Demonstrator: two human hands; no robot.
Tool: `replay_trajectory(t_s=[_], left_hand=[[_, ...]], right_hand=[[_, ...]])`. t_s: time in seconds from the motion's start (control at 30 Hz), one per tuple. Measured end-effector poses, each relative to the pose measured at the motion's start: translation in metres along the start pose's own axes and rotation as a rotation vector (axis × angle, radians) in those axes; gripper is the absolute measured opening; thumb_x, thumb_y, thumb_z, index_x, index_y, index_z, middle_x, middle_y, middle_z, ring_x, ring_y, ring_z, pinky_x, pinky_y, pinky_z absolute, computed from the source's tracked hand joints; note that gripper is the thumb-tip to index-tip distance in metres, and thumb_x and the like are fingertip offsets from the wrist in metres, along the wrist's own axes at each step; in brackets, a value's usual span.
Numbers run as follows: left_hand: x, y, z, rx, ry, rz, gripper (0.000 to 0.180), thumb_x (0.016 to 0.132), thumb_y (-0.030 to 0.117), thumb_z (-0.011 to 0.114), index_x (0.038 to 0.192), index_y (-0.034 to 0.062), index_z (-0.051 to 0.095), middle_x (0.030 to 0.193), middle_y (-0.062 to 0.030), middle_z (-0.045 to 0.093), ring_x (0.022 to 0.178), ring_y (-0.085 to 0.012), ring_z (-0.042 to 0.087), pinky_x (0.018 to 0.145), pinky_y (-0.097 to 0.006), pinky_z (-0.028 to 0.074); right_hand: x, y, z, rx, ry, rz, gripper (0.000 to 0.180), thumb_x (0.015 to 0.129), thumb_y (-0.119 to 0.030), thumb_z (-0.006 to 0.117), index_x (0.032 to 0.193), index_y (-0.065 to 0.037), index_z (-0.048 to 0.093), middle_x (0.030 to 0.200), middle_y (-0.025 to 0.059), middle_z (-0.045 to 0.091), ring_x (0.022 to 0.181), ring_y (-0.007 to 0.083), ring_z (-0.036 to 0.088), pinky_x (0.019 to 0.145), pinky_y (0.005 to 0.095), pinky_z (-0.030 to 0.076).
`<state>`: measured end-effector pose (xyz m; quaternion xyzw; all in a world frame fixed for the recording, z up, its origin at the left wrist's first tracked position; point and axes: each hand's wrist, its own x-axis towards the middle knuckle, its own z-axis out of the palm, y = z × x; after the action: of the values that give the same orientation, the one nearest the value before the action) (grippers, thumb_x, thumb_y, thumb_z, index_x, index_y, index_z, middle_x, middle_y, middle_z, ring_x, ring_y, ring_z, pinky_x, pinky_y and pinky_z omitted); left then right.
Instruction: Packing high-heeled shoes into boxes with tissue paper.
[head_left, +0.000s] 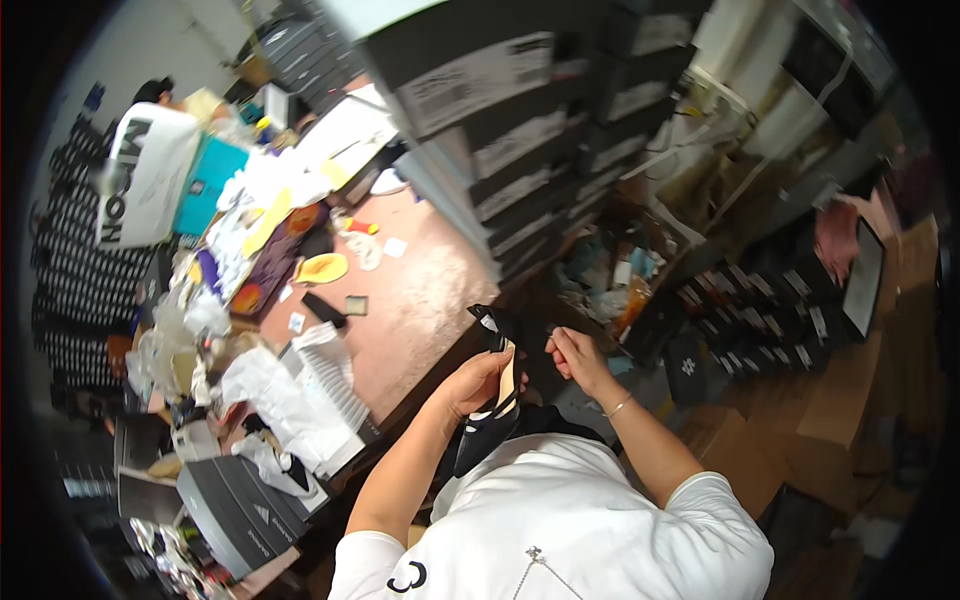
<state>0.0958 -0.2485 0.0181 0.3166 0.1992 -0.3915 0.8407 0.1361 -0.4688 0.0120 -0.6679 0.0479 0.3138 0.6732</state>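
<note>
My left hand (478, 383) is wrapped around a black shoe (488, 437) with a tan insole, held upright in front of my white shirt. Its pointed end reaches down toward my lap, and the other end sticks up above my fingers. To the right of the shoe, my right hand (577, 360) is closed in a pinch, a short distance from it. A small dark bit shows at its fingertips, too small to name.
A table (425, 275) at the left carries yellow insoles (322, 268), crumpled white paper (290, 395) and plastic bags. Tall stacks of dark shoe boxes (480, 110) rise ahead. More boxes (745, 320) and opened cardboard (820, 440) lie at the right. Grey boxes (240, 515) stand at the near left.
</note>
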Motion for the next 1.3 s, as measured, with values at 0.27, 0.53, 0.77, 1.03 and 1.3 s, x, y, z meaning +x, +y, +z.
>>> replay_trajectory(t_s=[0.27,0.53,0.77,1.03,1.3], left_hand=[[-0.121,-0.016,-0.085,-0.212,0.007,0.281,0.034,0.096,0.036,0.047,0.109,0.0061,0.057,0.090,-0.0116,0.066,0.073,-0.0192,0.066,0.063,-0.029,0.056],[-0.299,-0.037,-0.173,0.011,0.317,0.445,0.028,0.094,0.024,0.051,0.111,0.0028,0.050,0.090,-0.0109,0.063,0.074,-0.0198,0.064,0.069,-0.031,0.054],[-0.360,-0.065,-0.239,-0.376,0.053,0.639,0.047,0.096,0.036,0.044,0.122,-0.0031,0.048,0.092,-0.0141,0.063,0.070,-0.0193,0.065,0.066,-0.031,0.054],[-0.374,-0.061,-0.245,-0.316,0.058,0.602,0.043,0.093,0.029,0.048,0.118,-0.0066,0.049,0.094,-0.0174,0.062,0.071,-0.0218,0.066,0.066,-0.032,0.056],[-0.326,-0.033,-0.187,0.704,0.224,0.292,0.038,0.091,0.034,0.061,0.104,-0.0021,0.063,0.095,-0.0071,0.062,0.084,-0.0144,0.055,0.075,-0.027,0.045]], right_hand=[[0.020,-0.044,0.171,-0.574,-0.188,-0.430,0.041,0.072,-0.033,0.081,0.077,-0.001,0.055,0.064,0.0035,0.052,0.060,0.0080,0.046,0.056,0.0262,0.041],[0.024,-0.014,0.359,-0.335,-0.774,0.009,0.030,0.082,-0.032,0.072,0.083,-0.006,0.057,0.063,-0.0038,0.046,0.054,0.0070,0.042,0.049,0.0239,0.037],[0.150,0.001,0.489,-0.268,-0.642,0.110,0.033,0.092,-0.034,0.059,0.111,-0.008,0.054,0.088,0.0015,0.057,0.065,0.0098,0.056,0.057,0.0268,0.050],[0.126,-0.058,0.536,-0.493,-1.170,-0.009,0.078,0.090,-0.047,0.057,0.146,-0.003,0.026,0.136,0.0154,0.046,0.115,0.0239,0.054,0.093,0.0372,0.047],[0.063,-0.071,0.438,-0.676,-1.938,0.157,0.055,0.076,-0.016,0.077,0.123,0.003,0.057,0.122,0.0131,0.061,0.115,0.0191,0.054,0.102,0.0302,0.037]])
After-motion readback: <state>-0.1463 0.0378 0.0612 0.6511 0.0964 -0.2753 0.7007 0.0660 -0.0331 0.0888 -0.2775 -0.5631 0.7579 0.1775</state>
